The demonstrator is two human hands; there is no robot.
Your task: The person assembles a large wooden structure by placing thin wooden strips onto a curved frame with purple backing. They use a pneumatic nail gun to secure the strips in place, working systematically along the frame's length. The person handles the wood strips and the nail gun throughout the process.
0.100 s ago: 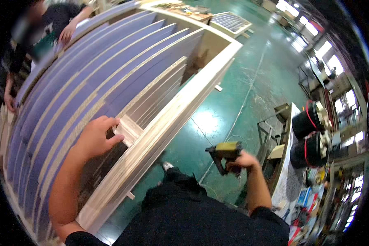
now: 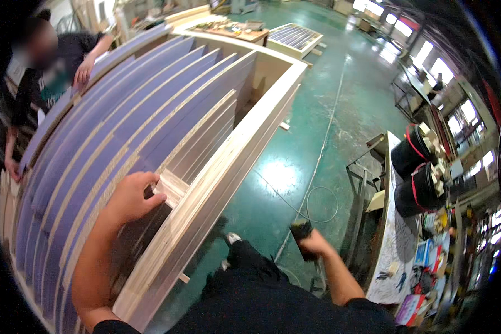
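My left hand (image 2: 132,197) pinches the end of a short pale wooden block (image 2: 174,188), which bridges the gap between a chipboard-edged panel (image 2: 201,129) and the thick side rail (image 2: 250,133) of a large wooden frame. Thumb and fingers are closed on its left end. Out to the right, over the floor, my right hand (image 2: 318,243) grips a dark nail gun (image 2: 300,236) by its handle. The gun is turned so that its body is partly hidden and blurred. Several purple-faced panels (image 2: 114,142) stand in curved-looking rows inside the frame.
Another person (image 2: 55,67) stands at the frame's far left side, hands on its edge. To the right is a workbench (image 2: 385,267) with two black buckets (image 2: 414,189) of wood pieces. A thin hose (image 2: 322,188) loops on the green floor (image 2: 278,167). A smaller panelled frame (image 2: 296,39) lies beyond.
The nail gun in my right hand has swung down and turned, showing less of its yellowish body. My left hand keeps its hold on the block. The view has shifted slightly.
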